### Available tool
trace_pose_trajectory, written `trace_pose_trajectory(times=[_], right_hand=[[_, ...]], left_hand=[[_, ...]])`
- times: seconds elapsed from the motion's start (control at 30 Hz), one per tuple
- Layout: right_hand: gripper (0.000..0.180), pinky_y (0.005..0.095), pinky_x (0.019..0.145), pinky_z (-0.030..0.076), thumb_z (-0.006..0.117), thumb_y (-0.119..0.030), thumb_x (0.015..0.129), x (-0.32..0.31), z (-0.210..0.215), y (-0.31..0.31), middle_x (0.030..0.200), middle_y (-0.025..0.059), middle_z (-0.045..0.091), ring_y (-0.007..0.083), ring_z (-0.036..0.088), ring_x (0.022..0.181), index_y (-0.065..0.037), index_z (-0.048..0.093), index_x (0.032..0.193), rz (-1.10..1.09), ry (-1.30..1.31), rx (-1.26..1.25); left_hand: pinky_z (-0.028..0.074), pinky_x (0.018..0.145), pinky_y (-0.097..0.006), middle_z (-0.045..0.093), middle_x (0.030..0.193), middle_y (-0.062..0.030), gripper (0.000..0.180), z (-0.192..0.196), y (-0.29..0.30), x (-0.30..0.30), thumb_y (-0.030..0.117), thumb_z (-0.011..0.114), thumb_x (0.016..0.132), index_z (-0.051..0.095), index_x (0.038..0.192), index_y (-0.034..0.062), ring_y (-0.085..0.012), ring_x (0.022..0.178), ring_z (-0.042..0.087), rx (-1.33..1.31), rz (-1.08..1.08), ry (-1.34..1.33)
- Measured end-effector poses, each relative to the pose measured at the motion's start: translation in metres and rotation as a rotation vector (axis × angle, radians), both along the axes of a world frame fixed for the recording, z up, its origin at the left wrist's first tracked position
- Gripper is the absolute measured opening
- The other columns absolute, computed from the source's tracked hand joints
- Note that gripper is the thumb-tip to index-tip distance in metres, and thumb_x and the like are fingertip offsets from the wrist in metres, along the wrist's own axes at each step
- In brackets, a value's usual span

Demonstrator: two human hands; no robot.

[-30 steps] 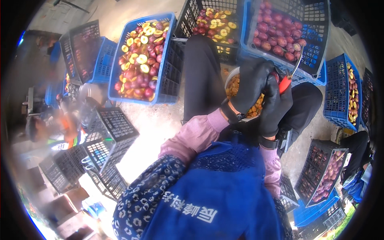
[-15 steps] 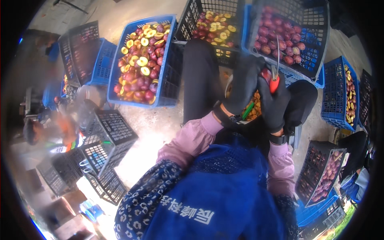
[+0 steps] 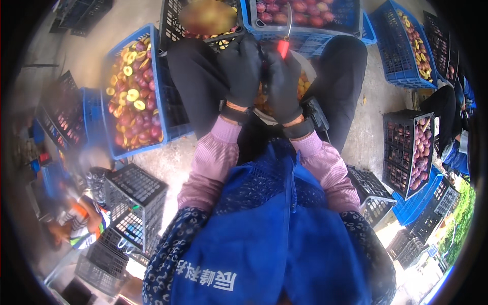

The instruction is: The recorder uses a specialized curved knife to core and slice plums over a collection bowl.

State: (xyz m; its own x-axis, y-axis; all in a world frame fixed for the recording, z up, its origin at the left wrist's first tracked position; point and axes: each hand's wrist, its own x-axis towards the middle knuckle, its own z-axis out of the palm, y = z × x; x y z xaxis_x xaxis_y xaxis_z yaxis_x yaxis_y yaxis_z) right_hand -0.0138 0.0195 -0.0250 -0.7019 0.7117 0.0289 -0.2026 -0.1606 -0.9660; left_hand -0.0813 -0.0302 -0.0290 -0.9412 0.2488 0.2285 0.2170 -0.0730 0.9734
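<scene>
My right hand [image 3: 284,84], in a black glove, is closed round the red handle of a knife [image 3: 283,48], its thin curved blade pointing up and away. Close beside it, my left hand [image 3: 240,71], gloved too, has its fingers curled in. A plum showed between the hands a moment ago; now the gloves mostly hide it. Below both hands, between my knees, a pale bowl [image 3: 308,66] holds small orange-yellow pieces [image 3: 303,84], partly covered by my hands.
A blue crate [image 3: 108,129] of halved and whole plums stands at left. Beyond my knees are a black crate [image 3: 168,28] of cut plums and a crate [image 3: 249,23] of whole ones. More plum crates [image 3: 401,147] line the right. A person [image 3: 84,223] is at far left.
The view has swung, so my hands and the crates sit further left and higher in it. The plum between my hands has become mostly hidden. The knife stays in my right hand.
</scene>
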Motion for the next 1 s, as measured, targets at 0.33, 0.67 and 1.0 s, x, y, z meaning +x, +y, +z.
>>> trace_pose_trajectory(times=[0.33,0.67,1.0], right_hand=[[0.023,0.0221,0.052,0.041,0.055,-0.020,0.092,0.004,-0.018,-0.004,0.073,0.0013,0.058,0.0070,0.051,0.059,0.001,0.065,0.090,0.042,0.029,-0.395],[0.026,0.0220,0.038,0.034,0.051,-0.031,0.094,0.007,-0.011,-0.007,0.062,0.0002,0.055,0.0067,0.046,0.044,-0.007,0.060,0.086,0.045,-0.030,-0.712],[0.028,0.0195,0.043,0.032,0.039,-0.037,0.100,0.020,-0.021,-0.015,0.073,-0.0021,0.053,0.0037,0.038,0.048,-0.014,0.055,0.102,0.259,0.095,-0.809]], left_hand=[[0.044,0.056,-0.037,0.061,0.064,-0.0159,0.024,-0.013,-0.006,-0.007,0.017,0.053,0.088,0.065,0.080,-0.0015,-0.0270,0.055,0.056,-0.336,0.030,0.381],[0.047,0.058,-0.043,0.063,0.069,-0.0152,0.025,-0.014,-0.014,-0.007,0.024,0.053,0.088,0.067,0.077,0.0070,-0.0360,0.062,0.061,-0.444,-0.017,0.534],[0.045,0.054,-0.043,0.061,0.066,-0.0136,0.022,-0.013,-0.027,-0.018,0.021,0.053,0.087,0.064,0.073,0.0079,-0.0343,0.059,0.059,-0.480,-0.144,0.717]])
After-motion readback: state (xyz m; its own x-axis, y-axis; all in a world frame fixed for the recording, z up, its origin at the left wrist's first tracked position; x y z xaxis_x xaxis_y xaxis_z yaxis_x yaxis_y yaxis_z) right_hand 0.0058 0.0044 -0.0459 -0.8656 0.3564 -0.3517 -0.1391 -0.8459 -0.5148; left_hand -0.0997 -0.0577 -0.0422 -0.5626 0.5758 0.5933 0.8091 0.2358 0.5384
